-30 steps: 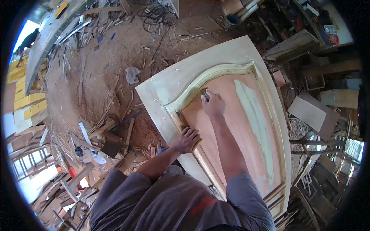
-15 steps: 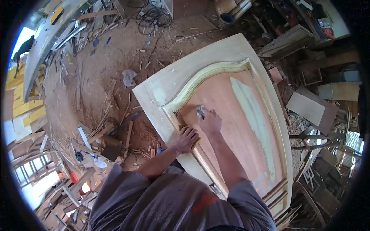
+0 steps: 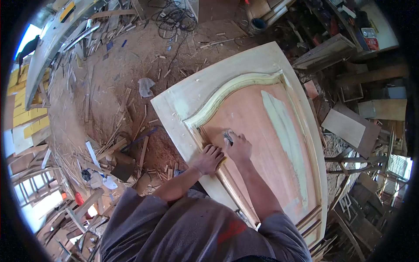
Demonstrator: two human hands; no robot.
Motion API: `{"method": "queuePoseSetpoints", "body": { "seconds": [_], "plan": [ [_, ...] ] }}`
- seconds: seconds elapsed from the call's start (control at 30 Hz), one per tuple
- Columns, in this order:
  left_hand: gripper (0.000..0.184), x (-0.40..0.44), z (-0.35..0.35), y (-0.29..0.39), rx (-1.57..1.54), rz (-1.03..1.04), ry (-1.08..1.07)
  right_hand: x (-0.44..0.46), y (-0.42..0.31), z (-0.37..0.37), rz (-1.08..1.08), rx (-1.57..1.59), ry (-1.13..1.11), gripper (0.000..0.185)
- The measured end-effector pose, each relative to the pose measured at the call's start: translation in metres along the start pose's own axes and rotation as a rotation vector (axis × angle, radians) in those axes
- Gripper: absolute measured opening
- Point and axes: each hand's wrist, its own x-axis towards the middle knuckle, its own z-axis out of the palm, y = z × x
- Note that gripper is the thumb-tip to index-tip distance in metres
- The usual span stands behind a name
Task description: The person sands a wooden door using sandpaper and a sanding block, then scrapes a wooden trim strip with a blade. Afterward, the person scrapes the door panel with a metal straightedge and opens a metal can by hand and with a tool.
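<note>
A pale wooden door (image 3: pixel 172 107) with an arched panel lies at an angle in front of me. My left hand (image 3: pixel 208 159) is closed over the wooden moulding (image 3: pixel 233 185) along the panel's left side, fingers together; a yellowish edge shows beneath them. Inside the frame, my right hand (image 3: pixel 239 148) grips a small dark grey piece (image 3: pixel 228 138) against the reddish panel (image 3: pixel 253 118). Whether that piece is folded sandpaper or a block cannot be made out. A long strip of pale greenish filler (image 3: pixel 281 126) runs down the panel's right part.
Sawdust and wood offcuts (image 3: pixel 124 107) cover the ground to the left. Tangled black cable (image 3: pixel 174 19) lies at the back, with a dark bucket (image 3: pixel 257 24) farther right. Boards (image 3: pixel 345 122) and scrap stand close along the door's right side.
My right hand has slid slightly down the panel towards me, still holding the grey piece. The left hand stays at the same place on the moulding.
</note>
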Motion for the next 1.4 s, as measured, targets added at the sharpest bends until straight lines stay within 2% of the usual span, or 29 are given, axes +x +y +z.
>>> {"method": "queuePoseSetpoints", "body": {
  "seconds": [0.2,0.4,0.6,0.7,0.83,0.93,1.13,1.23,1.33,1.4],
  "plan": [
    [0.034,0.000,0.011,0.000,-0.084,0.013,0.108,0.057,-0.017,0.021,-0.047,-0.006,0.144,0.043],
    [0.041,-0.005,0.014,-0.004,-0.038,0.032,0.027,0.002,-0.025,0.001,-0.052,-0.085,-0.079,0.044],
    [0.045,-0.005,0.010,-0.002,-0.095,-0.022,-0.073,0.008,-0.020,0.013,-0.078,-0.072,-0.067,0.045],
    [0.045,-0.007,0.008,-0.003,-0.027,0.022,-0.053,-0.010,-0.012,0.015,-0.083,-0.010,-0.046,0.044],
    [0.040,-0.006,0.013,-0.003,-0.093,0.050,0.121,0.010,-0.023,0.016,-0.079,-0.027,-0.045,0.043],
    [0.038,-0.004,0.009,-0.002,-0.078,0.057,0.104,0.040,-0.040,0.024,-0.116,-0.004,0.065,0.039],
    [0.029,-0.001,0.009,-0.006,-0.063,0.041,0.167,0.020,-0.019,0.006,0.010,0.066,-0.007,0.042],
    [0.026,-0.006,0.012,0.001,-0.118,0.054,0.162,0.069,-0.016,0.009,-0.014,0.075,0.150,0.037],
    [0.026,0.002,-0.001,-0.005,-0.120,0.081,0.149,0.100,-0.027,0.000,0.015,0.034,0.116,0.036],
    [0.026,0.000,-0.003,0.001,-0.133,0.077,0.200,0.082,-0.025,0.004,-0.009,0.035,0.094,0.037]
  ]
}}
